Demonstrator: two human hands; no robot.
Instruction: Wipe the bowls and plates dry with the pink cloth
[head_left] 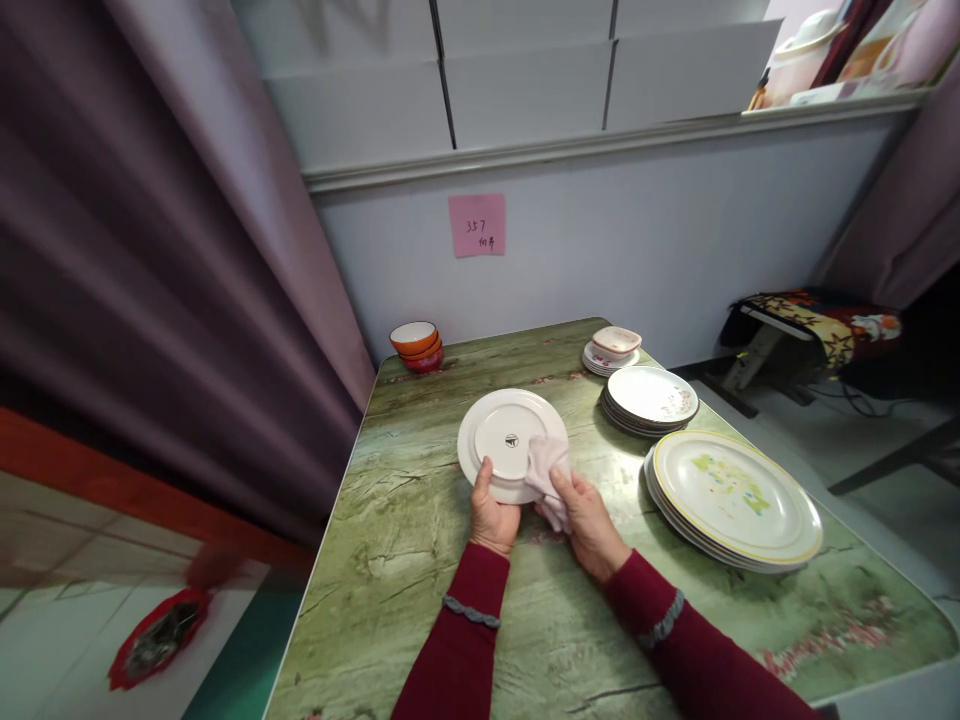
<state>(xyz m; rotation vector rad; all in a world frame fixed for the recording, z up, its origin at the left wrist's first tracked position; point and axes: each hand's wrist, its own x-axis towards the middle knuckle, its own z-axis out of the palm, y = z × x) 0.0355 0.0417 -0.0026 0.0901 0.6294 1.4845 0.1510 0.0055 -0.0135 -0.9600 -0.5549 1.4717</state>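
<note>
My left hand [491, 515] grips the near rim of a white plate [504, 432], held tilted with its underside and a small dark maker's mark facing me. My right hand [589, 520] is closed on a pale pink cloth [546, 470] that is pressed against the plate's right part. Both hands are above the middle of the green marbled table [420, 560]. Both sleeves are dark red.
To the right lie a stack of large yellow-rimmed plates [739, 495], a stack of medium plates [651, 397] and small dishes [613, 348]. Orange bowls [416, 345] stand stacked at the back left corner. A purple curtain [150, 250] hangs left; a pink note [477, 224] is on the wall.
</note>
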